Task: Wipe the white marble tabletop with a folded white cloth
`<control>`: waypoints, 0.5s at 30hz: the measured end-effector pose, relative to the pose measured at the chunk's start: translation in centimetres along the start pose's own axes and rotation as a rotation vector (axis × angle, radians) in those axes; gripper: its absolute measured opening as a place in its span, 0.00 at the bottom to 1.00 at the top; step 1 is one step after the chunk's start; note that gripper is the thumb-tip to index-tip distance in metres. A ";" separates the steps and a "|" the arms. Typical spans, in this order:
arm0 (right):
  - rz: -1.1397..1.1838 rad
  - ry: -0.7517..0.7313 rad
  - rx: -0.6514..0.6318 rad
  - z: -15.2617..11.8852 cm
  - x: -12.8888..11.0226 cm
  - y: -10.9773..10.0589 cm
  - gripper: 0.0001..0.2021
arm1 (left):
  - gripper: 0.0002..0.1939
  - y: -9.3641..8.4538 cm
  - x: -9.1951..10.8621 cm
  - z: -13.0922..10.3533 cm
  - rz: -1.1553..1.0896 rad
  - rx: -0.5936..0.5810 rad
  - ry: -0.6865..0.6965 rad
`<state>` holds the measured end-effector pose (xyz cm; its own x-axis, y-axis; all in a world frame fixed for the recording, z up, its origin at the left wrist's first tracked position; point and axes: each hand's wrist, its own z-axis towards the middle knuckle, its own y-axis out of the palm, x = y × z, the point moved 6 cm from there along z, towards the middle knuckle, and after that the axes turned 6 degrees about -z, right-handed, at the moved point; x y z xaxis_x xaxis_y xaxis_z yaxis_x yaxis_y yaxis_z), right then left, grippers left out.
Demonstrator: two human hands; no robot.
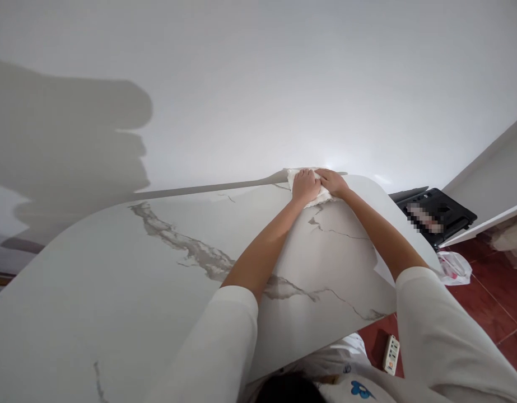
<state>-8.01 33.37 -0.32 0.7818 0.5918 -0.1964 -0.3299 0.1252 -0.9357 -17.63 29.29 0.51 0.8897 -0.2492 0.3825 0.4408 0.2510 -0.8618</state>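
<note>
Both my arms reach to the far edge of a white marble-patterned table (157, 302). Under my hands lies a crumpled white cloth (321, 198), pressed on the tabletop near the wall. My left hand (306, 186) rests on top of it with fingers bent over the cloth. Beside it, my right hand (331, 182) holds the cloth's right part, its fingertips close to my left hand. The underside of the cloth is hidden.
A white wall (241, 89) stands behind the table. To the right are a black case (449, 210) and a white plastic bag (455, 268). A power strip (391, 355) lies on the red tiled floor (493, 291).
</note>
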 end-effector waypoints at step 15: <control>-0.141 -0.031 -0.025 -8.5 -5.1 -0.4 0.27 | 0.26 -1.8 2.7 -9.3 0.065 -0.054 0.034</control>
<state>-7.38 23.52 -1.45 0.8025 0.5942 -0.0539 -0.2048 0.1895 -0.9603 -17.10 19.46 -0.01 0.9113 -0.2659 0.3145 0.3745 0.2175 -0.9014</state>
